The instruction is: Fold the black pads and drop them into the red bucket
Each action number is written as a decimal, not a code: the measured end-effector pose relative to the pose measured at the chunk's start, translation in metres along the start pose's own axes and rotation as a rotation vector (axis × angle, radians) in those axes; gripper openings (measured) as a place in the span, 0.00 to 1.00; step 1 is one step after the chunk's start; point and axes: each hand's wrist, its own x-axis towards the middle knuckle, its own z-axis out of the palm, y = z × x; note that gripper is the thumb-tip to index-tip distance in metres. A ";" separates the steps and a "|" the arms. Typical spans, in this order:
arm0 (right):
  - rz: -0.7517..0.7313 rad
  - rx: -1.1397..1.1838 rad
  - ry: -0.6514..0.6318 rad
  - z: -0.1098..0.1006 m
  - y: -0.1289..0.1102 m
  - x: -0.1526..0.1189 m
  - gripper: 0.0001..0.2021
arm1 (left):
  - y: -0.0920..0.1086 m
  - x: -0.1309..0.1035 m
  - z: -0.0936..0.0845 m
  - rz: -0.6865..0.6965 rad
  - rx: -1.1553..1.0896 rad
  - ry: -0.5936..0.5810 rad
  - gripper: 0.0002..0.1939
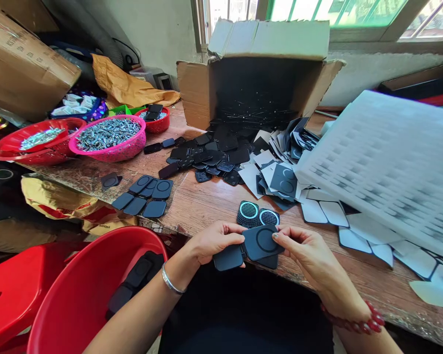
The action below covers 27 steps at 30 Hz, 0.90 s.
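Above the table's front edge I hold a black folding wireless charger (259, 244), its hinged flat panels spread and a dark ring printed on one. My left hand (216, 241) pinches it near the hinge, between thumb and fingers. My right hand (304, 248) grips the ringed panel's right end with thumb and fingertips. Just behind, an unfolded charger base (258, 214) shows two white rings over a black grid. Several covered chargers (143, 195) lie grouped on the left, and a heap of black casing parts (214, 155) lies farther back.
Ring-printed cover sheets (280, 174) spill beside a white slotted tray (384, 162) on the right. A cardboard box (194, 93) stands open at the back. Baskets of metal parts, including a pink basket (112, 155), stand left. Below are a red tub (74, 290) and red stool (18, 285).
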 end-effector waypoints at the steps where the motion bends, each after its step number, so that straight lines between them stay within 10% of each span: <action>1: 0.002 0.001 0.005 0.001 -0.001 0.000 0.23 | 0.000 0.000 0.001 0.002 0.004 0.007 0.24; 27: -0.312 -0.260 0.123 0.012 0.001 -0.005 0.13 | 0.000 -0.007 0.005 0.098 0.127 0.133 0.23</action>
